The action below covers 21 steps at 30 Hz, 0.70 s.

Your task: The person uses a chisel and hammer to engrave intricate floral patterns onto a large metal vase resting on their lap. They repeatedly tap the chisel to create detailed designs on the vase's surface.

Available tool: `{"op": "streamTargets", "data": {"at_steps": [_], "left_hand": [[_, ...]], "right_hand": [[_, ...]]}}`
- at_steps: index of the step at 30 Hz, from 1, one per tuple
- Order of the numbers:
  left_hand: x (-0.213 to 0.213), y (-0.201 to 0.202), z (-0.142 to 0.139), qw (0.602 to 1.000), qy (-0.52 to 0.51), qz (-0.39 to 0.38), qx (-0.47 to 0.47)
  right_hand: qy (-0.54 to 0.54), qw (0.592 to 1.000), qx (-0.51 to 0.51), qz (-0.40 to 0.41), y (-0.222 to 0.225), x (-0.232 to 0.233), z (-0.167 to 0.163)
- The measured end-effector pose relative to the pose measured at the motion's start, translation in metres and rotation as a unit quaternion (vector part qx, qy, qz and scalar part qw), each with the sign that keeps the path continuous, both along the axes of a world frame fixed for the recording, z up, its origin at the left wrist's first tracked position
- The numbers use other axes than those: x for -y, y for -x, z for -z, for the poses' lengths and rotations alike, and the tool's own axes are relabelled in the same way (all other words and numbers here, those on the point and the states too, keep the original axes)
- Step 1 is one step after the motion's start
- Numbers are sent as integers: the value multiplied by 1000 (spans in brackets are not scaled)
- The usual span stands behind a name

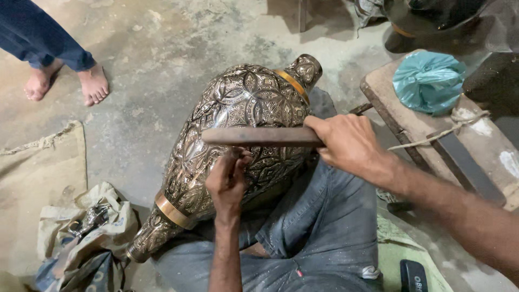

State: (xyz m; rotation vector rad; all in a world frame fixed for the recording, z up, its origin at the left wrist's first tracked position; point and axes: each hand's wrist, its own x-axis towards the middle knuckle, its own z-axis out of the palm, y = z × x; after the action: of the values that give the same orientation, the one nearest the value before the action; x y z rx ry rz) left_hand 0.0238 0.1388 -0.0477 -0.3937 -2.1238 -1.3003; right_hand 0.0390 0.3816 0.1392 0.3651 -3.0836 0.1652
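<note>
- Left hand (227, 181) pinches a small tool, mostly hidden, tip against the engraved metal vase (232, 135) lying across the lap.
- Right hand (346, 143) grips a wooden stick (259, 136), held crosswise above the left hand.
- Vase's long axis runs diagonally, neck pointing away.
- Someone's bare feet (65, 84) stand beyond.

Vase (238, 103) lying across person's lap, neck pointing to far R; L hand (227, 181) resting on it w/ stick (259, 136) crossing just above, held by R hand (348, 143); bag (428, 81) sitting on wooden board (411, 127) at R; cloth bundle (86, 238) lying near L; another person's feet (67, 84) standing far L
</note>
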Motion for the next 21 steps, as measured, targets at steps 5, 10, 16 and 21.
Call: {"op": "streamTargets", "data": {"at_steps": [5, 10, 16, 21], "left_hand": [[-24, -28, -4, 984, -171, -24, -28], [-51, -38, 2, 967, -240, -81, -38], [-62, -33, 17, 957, -264, -89, -80], [-55, -26, 35, 963, -191, -140, -126]], "right_hand": [[28, 996, 78, -29, -1, -14, -1], [0, 998, 42, -46, -12, -12, 1], [-51, 996, 48, -59, -15, 0, -6], [-24, 992, 5, -126, -18, 10, -12]]}}
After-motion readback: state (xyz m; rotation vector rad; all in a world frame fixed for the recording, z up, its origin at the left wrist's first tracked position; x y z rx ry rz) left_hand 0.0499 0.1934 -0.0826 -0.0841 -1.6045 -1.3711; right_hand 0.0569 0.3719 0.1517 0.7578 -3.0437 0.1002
